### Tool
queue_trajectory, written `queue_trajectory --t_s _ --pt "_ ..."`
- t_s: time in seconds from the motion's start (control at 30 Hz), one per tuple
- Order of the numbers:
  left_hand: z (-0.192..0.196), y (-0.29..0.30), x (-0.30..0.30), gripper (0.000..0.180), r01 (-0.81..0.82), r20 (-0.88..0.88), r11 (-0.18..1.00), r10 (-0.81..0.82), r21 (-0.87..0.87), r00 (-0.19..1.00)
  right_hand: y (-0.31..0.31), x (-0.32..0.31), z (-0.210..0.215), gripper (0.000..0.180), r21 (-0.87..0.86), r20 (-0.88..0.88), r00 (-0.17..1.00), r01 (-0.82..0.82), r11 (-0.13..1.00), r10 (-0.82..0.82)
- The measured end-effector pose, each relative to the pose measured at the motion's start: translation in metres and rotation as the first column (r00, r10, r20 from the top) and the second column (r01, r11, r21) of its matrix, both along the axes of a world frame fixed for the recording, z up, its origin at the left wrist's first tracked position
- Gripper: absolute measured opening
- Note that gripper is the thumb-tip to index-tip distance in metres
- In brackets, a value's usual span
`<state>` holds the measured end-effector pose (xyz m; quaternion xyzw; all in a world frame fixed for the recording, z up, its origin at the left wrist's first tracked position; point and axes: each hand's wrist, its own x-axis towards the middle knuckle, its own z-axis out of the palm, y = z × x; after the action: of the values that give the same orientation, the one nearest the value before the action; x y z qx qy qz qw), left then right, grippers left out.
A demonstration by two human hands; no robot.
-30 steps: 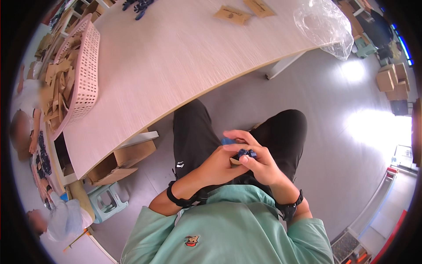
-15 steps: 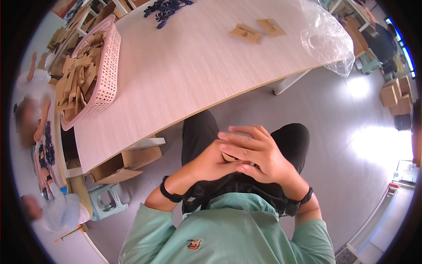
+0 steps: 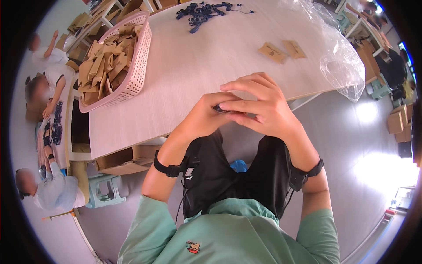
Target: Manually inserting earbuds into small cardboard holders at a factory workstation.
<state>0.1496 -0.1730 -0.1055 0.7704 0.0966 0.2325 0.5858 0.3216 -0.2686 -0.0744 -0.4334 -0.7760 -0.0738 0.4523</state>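
My left hand [image 3: 204,114] is closed round a small dark object [image 3: 218,108] with a smooth rounded face; most of it is hidden by fingers. From the other side my right hand [image 3: 268,105] meets it, index fingertip and thumb pressed at the object and the other fingers arched above. Both hands are raised over the table's near edge, above my lap. Beyond them on the pale table [image 3: 184,79] lie two small brown card packets [image 3: 272,53], [image 3: 293,49]. Farther back is a heap of dark blue corded pieces [image 3: 204,14].
A pink perforated basket [image 3: 140,77] full of folded brown card packets stands at the table's left. Clear plastic sheeting [image 3: 340,66] hangs over the right edge. An open carton [image 3: 127,160] sits under the table, near a light-blue stool [image 3: 105,191]. Other people sit at the left.
My hands, still together, have risen from my lap to the table's edge. The view has shifted, bringing more of the basket and the dark heap into sight.
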Motion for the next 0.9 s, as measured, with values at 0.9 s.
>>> queue_trajectory --t_s 0.9 --pt "0.001 0.013 0.001 0.018 -0.099 -0.065 0.972 0.087 -0.213 0.994 0.015 -0.008 0.001 0.021 0.108 0.15 0.956 0.236 0.966 -0.251"
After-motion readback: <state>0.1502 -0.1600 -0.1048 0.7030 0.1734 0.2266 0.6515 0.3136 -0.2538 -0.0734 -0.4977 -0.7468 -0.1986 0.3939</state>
